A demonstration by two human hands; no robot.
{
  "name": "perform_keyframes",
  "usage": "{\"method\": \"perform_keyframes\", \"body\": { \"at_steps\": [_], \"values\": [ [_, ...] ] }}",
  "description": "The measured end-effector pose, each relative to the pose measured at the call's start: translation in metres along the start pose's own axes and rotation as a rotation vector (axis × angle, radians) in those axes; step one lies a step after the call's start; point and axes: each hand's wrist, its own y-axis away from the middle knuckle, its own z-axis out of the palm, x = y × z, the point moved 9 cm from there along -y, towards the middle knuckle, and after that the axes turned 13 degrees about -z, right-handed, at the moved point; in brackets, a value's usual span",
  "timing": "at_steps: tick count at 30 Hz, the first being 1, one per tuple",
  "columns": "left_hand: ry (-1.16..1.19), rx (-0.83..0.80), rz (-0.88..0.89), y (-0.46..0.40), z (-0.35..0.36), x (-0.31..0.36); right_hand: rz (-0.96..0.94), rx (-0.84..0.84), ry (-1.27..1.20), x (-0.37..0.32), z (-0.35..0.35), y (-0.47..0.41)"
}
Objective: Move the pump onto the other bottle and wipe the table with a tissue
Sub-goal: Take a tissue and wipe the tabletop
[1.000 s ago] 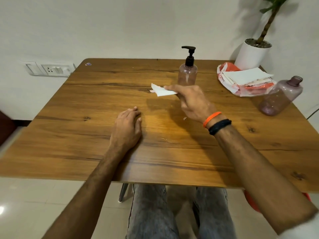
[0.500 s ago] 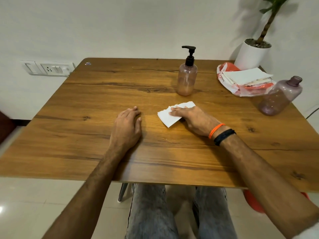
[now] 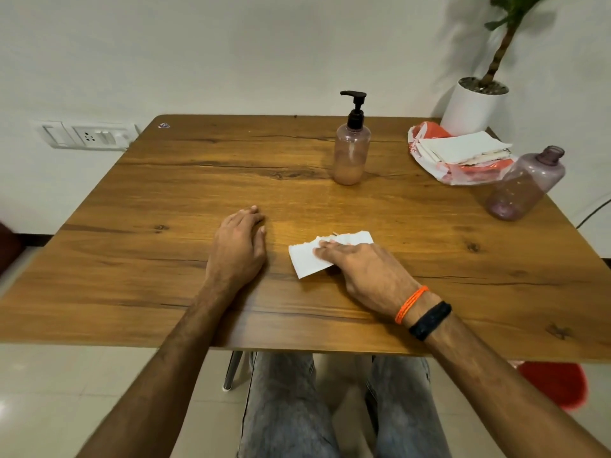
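Note:
A white tissue lies flat on the wooden table near the front middle. My right hand presses on it with straight fingers. My left hand rests flat on the table to the left of the tissue, holding nothing. A clear pinkish bottle stands upright toward the back middle, with the black pump on its neck. A second, larger purple-tinted bottle stands at the right edge with an open neck and no pump.
A plastic pack with a stack of white tissues lies at the back right. A white plant pot stands behind it. A wall socket is at the left. A red stool shows under the table's right side.
My right hand has drawn the tissue from beside the pump bottle toward me across the table. The left hand has stayed still.

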Motion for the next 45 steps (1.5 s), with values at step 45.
{"method": "perform_keyframes", "body": {
  "at_steps": [45],
  "values": [
    [1.086, -0.440, -0.602, 0.001, 0.033, 0.022, 0.491, 0.556, -1.459, 0.073, 0.002, -0.015]
  ]
}}
